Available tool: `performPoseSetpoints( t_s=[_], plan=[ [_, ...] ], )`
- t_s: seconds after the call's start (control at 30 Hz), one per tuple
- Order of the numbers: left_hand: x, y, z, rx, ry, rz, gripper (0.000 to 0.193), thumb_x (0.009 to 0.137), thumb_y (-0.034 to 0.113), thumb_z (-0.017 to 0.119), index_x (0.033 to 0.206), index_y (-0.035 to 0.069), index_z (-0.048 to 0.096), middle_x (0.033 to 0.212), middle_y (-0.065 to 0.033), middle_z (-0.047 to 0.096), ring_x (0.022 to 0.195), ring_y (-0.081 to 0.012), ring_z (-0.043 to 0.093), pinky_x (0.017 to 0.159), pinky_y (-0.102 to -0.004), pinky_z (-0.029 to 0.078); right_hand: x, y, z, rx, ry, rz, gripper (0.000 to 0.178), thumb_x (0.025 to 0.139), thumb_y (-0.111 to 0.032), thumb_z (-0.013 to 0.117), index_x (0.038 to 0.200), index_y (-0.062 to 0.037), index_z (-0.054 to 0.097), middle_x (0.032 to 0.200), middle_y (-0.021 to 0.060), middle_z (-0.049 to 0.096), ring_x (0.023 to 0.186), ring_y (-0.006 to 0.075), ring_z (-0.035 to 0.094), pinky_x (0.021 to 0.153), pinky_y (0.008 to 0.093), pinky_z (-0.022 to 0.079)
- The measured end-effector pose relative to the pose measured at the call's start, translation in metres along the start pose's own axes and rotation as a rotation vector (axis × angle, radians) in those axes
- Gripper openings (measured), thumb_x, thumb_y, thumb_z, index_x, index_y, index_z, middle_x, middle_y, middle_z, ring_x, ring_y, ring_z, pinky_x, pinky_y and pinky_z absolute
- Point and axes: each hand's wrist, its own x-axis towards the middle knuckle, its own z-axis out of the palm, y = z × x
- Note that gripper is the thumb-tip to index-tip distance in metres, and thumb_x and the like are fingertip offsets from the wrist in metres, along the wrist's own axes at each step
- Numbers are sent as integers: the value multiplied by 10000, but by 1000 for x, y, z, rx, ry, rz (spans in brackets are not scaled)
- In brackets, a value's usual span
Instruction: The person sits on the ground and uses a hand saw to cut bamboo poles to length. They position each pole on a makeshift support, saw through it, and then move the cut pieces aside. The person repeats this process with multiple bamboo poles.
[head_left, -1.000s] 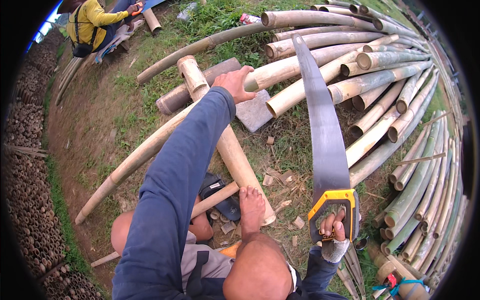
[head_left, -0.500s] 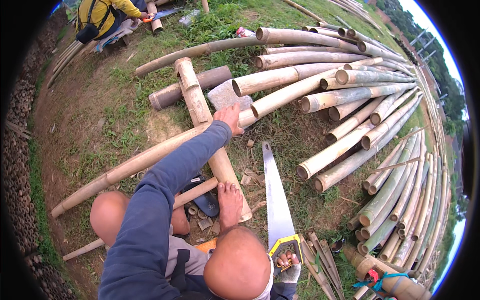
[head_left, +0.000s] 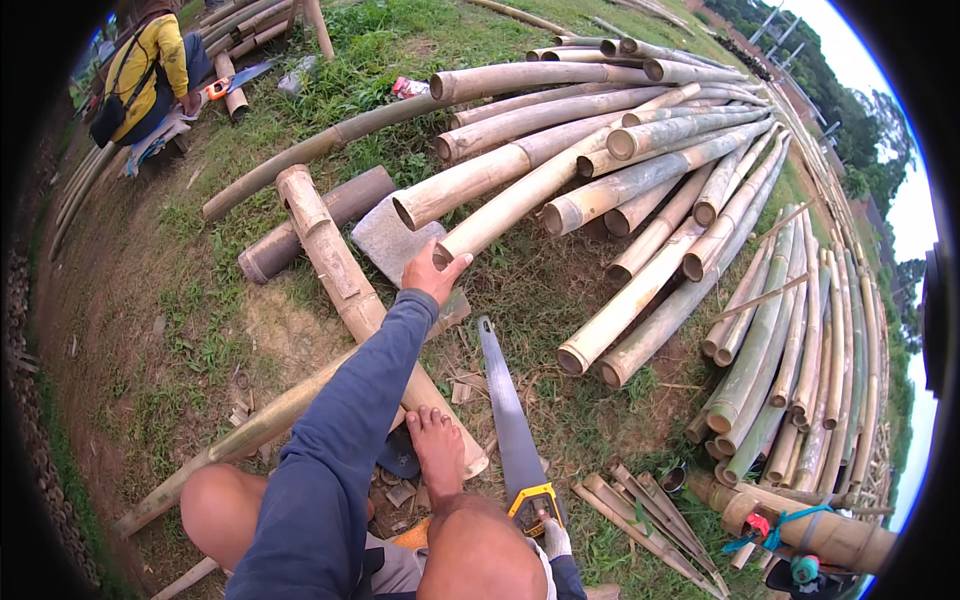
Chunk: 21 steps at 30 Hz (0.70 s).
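Note:
My left hand reaches forward and grips the near end of a pale bamboo pole in the stack, its thumb out along the cut mouth. In my right hand, which wears a pale glove, is the yellow-and-black handle of a hand saw. The saw's blade points away from me over the grass. Under my left forearm, another bamboo pole slants across a thick bamboo support with a raised piece on top. My bare foot rests on the support's near end.
More bamboo poles fan out ahead and right, with a second pile farther right. A grey stone block and a dark bamboo length lie by the support. Split strips lie near right. A person in yellow sits far left.
My left hand has moved from the pole across the support to the end of a stacked pole. That crossing pole now lies lower in view. The saw has stayed in my right hand.

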Motion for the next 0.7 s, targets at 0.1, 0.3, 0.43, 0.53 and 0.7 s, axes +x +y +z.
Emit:
performPoseSetpoints(
  t_s=[0.1,0.3,0.43,0.53,0.7],
  plan=[
    [0,2,5,-228,90,-92,778,840,472,881,1382,-43,662,1147,-236,787,1063,-315,781,942,-425,589,8,22,0,-152,-30,83,290,973,-249,794,1195,-94,690,1078,38,731,870,186,695,745,365,568],
    [-4,16,11,-285,188,-54,673,854,402,852,1326,-50,689,1105,-217,795,1033,-282,785,918,-393,584,51,66,-20,-115,-71,70,243,965,-258,797,1062,-117,624,784,-4,585,622,161,579,552,316,506],
    [-2,17,14,-614,116,-191,595,889,349,832,1312,-55,719,1147,-162,801,1056,-220,755,952,-342,558,67,70,-27,-152,-77,49,247,961,-247,790,1079,-119,614,741,-8,546,574,147,541,503,306,466],
    [2,8,17,-838,26,-394,581,916,361,845,1374,29,711,1241,-100,736,1075,-189,680,941,-335,535,65,63,-24,-248,-149,2,242,962,-230,771,1076,-116,590,736,6,550,559,135,525,481,307,435],
    [13,1,25,-646,138,-429,475,901,376,835,1187,-2,812,1055,-88,815,950,-147,729,910,-317,549,51,57,-20,-337,-10,63,195,957,-178,707,1103,-113,594,730,19,563,547,150,526,484,328,453]
  ],
)
